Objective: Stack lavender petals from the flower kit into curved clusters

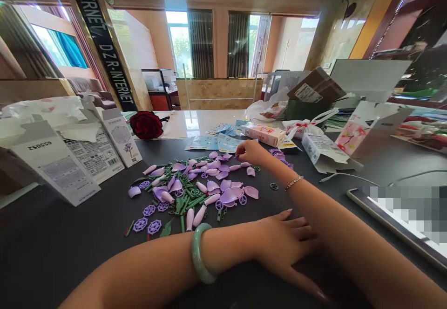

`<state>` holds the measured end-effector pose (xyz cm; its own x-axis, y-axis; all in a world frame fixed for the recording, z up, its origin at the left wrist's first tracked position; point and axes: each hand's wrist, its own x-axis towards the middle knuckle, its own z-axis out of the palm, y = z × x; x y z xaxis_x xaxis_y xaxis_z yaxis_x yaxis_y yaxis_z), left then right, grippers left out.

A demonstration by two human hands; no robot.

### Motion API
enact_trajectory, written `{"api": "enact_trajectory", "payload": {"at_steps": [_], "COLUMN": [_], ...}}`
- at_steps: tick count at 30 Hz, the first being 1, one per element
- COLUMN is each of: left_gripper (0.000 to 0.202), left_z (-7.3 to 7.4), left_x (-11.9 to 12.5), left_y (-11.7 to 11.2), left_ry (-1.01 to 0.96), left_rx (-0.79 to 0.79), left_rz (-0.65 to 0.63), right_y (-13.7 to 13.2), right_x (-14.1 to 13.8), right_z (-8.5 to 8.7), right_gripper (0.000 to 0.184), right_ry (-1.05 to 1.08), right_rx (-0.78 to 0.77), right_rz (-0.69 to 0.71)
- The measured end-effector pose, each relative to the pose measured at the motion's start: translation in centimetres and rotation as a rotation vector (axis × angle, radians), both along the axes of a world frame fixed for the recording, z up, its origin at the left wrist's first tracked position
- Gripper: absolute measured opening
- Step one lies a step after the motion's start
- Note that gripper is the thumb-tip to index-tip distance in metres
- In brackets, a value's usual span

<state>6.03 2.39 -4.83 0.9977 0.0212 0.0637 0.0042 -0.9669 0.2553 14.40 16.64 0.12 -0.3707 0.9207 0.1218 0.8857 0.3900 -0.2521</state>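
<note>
Reaching over the dark tabletop (70, 239), the right hand (251, 153) bends down a little from the wrist, and its fingers (239, 150) come together at the far edge of a spread of purple plastic petals (226, 196) and green stems (190, 202). This grip is closed beside one petal, but I cannot tell if it clamps it. A thin bracelet (294, 183) sits on that wrist. The left arm lies low across the front, and the left hand (282, 246) rests flat with palm down and fingers apart, holding nothing, near the pieces. It wears a green bangle (199, 253). Purple round wheels (149, 211) lie among the petals. Behind them are a dark red rose (145, 125), blue paper sheets (220, 142) and a pink box (263, 134). Open white boxes (56, 164) stand on the left.
</note>
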Motion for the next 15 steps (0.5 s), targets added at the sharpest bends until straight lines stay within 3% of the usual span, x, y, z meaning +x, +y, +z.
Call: {"api": "enact_trajectory", "payload": {"at_steps": [7,15], "left_gripper": [0.08,0.077], "left_z": [0.2,0.2], "left_x": [0.2,0.2], "left_y": [-0.1,-0.2], "left_ry": [0.081,0.08], "left_rx": [-0.068,-0.055], "left_rz": [0.041,0.034], "right_y": [-4.9,-8.1], "right_x": [4.1,4.7], "right_z": [-0.2,-2.5], "right_gripper": [0.012,0.014], "right_ry": [0.201,0.395], "right_rx": [0.0,-0.012], "right_rz": [-0.006,-0.018]}}
